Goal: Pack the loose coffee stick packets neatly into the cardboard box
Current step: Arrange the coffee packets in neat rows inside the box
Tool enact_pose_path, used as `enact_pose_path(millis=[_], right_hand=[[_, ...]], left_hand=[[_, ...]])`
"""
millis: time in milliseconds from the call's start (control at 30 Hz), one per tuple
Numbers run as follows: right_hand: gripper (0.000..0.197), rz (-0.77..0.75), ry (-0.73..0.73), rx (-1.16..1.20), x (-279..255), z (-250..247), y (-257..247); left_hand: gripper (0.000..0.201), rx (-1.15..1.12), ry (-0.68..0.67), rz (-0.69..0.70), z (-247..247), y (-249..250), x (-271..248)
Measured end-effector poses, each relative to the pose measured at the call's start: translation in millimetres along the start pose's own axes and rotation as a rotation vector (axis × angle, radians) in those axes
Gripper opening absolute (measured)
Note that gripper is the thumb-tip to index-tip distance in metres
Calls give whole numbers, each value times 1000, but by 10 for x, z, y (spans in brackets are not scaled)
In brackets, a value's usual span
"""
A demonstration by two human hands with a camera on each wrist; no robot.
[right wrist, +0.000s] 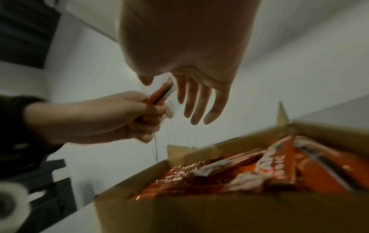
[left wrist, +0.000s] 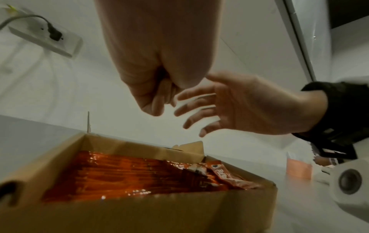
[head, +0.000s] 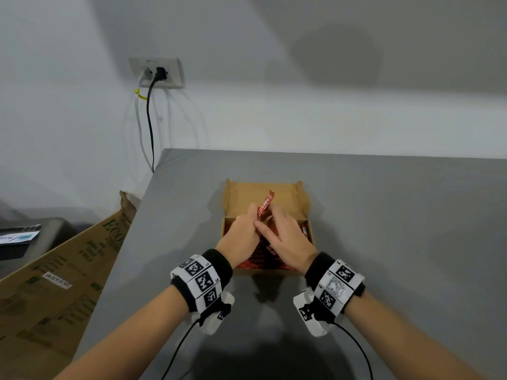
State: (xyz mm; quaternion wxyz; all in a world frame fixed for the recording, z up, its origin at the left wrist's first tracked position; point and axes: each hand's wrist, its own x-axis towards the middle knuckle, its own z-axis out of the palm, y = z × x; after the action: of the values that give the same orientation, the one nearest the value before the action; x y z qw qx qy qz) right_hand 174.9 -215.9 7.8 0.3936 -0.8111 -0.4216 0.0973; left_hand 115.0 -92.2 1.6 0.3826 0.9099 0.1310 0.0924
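An open cardboard box (head: 301, 212) sits on the grey table (head: 384, 215), filled with red coffee stick packets (left wrist: 129, 175). Both hands hover over it. My left hand (head: 241, 231) grips a red stick packet (head: 265, 202) that points up and away; in the right wrist view the same packet (right wrist: 160, 93) sticks out of the left fist (right wrist: 111, 116). Beside it, my right hand (head: 282, 234) has its fingers (right wrist: 199, 100) spread straight and holds nothing. A few packets (right wrist: 279, 162) lie crooked at the box's right end.
A large flattened cardboard carton (head: 55, 270) leans at the table's left edge. A wall socket (head: 157, 72) with two cables hangs on the wall behind. Bare grey table surface lies to the right of the box.
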Motion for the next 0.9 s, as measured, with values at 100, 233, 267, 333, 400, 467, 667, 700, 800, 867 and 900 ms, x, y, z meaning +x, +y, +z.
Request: enact_pose_path(millis=[100, 233, 267, 333, 400, 467, 667, 700, 800, 867, 900], right_hand=[[11, -40, 139, 54, 47, 34, 0], [9, -72, 161, 47, -5, 4, -11], [10, -45, 157, 61, -18, -17, -16], [14, -7, 65, 73, -25, -57, 7], [16, -26, -82, -21, -39, -66, 34], [16, -7, -129, -24, -55, -61, 43], [14, 67, -115, 60, -27, -71, 42], [14, 65, -133, 33, -24, -63, 41], [14, 84, -129, 29, -8, -55, 62], [16, 65, -178, -16, 1, -52, 56], [17, 28, -238, -59, 5, -38, 44]], left_hand=[[4, -57, -68, 143, -49, 0, -76], [25, -21, -204, 152, -160, -157, -143], [30, 49, -225, 151, -207, -229, -151], [32, 254, -265, 145, -325, -353, -160], [29, 470, -330, 128, -422, -421, -154], [27, 540, -398, 117, -446, -442, -148], [23, 534, -490, 122, -359, -481, -133], [22, 517, -506, 124, -337, -489, -123], [18, 391, -522, 111, -304, -530, -89], [19, 360, -504, 114, -300, -545, -90], [22, 339, -491, 118, -297, -558, -91]])
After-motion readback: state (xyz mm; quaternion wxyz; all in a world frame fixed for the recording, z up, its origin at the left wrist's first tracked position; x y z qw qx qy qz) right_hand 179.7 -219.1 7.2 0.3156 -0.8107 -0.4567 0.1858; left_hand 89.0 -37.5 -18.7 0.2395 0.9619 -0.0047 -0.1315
